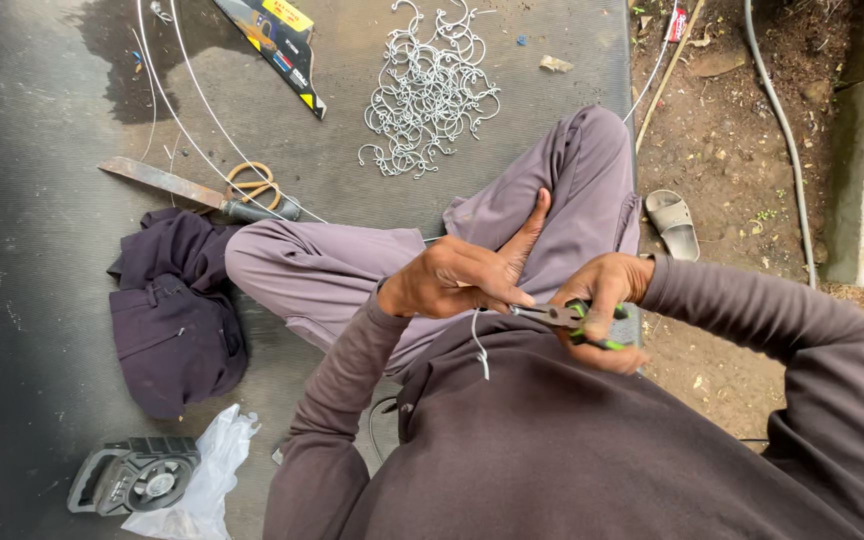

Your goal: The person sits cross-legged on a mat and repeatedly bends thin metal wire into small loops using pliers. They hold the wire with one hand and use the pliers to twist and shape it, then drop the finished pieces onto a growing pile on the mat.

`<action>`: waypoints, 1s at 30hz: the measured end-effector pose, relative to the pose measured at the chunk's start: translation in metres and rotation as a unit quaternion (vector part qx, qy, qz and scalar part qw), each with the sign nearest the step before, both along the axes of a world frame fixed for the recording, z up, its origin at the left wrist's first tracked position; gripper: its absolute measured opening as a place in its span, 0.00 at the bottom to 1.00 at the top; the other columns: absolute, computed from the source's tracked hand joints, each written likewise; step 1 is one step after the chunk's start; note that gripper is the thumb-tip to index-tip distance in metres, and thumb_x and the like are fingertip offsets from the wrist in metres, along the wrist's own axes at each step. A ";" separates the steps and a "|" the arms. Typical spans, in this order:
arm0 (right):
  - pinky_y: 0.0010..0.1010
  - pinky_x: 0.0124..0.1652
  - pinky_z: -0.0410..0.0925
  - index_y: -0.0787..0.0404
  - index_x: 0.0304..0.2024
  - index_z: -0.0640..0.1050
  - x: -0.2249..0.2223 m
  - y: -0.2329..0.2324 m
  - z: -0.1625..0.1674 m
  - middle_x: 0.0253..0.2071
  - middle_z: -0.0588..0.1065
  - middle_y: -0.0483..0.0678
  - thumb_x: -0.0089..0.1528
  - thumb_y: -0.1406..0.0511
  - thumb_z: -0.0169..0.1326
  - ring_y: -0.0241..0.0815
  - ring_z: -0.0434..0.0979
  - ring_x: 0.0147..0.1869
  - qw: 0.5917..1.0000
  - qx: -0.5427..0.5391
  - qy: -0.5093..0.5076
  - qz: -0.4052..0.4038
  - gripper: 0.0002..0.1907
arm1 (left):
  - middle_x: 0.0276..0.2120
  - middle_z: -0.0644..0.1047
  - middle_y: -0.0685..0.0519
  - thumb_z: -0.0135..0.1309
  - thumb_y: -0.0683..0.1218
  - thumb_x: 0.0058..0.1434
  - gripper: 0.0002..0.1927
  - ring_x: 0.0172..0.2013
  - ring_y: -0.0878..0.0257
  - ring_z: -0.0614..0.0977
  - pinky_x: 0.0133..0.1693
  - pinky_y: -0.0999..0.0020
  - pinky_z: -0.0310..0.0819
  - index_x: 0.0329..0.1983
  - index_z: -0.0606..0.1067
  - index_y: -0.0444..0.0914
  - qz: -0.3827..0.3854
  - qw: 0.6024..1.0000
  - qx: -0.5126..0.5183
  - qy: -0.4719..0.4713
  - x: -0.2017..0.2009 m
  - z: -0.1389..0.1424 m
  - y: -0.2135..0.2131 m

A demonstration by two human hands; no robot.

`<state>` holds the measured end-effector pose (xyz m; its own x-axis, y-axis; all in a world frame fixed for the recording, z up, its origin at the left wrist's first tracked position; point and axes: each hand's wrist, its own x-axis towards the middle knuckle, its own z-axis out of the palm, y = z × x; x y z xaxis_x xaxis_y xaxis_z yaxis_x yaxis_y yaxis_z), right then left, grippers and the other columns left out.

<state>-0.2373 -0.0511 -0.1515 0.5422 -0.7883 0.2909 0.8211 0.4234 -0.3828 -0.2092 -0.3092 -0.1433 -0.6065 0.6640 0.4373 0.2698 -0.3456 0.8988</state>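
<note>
Dozens of finished wire hooks (pixel 430 90) lie heaped on the dark mat (pixel 32 300) beyond the knees, so by my reckoning a good share of the bending is done. One more piece is in work right now: the left hand (pixel 457 280) pinches a short wire (pixel 478 345) between fingertips and thumb, its tail hanging down over the lap, while the right hand (pixel 607 310) is wrapped tight round the green-handled pliers (pixel 562 317), nose closed on the wire's upper end. That piece looks only partly shaped. Long wire stock (pixel 187 100) sweeps across the mat at upper left, so there seems plenty left to cut and bend.

Room to move? Tight at the lap, with both hands close above the folded legs. A big knife (pixel 187 188) lies near the knee, a bundled cloth (pixel 172 310) beside it, a small fan (pixel 132 478) and plastic bag (pixel 202 475) lower left. The mat's edge runs just right of the knee, with bare dirt and a sandal (pixel 674 222) beyond.
</note>
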 end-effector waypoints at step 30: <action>0.36 0.38 0.72 0.65 0.37 0.77 -0.025 0.005 -0.013 0.31 0.80 0.51 0.69 0.57 0.51 0.43 0.79 0.35 0.709 0.094 0.605 -0.349 0.17 | 0.27 0.81 0.53 0.58 0.45 0.67 0.12 0.29 0.72 0.80 0.32 0.72 0.74 0.48 0.77 0.33 0.194 0.935 -0.233 -0.185 -0.008 0.020 -0.020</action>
<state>-0.2618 -0.0457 -0.1644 -0.2367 -0.9505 -0.2013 -0.0261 0.2133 -0.9766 -0.2169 -0.3291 -0.1230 -0.8937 0.4290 -0.1318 -0.0658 0.1654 0.9840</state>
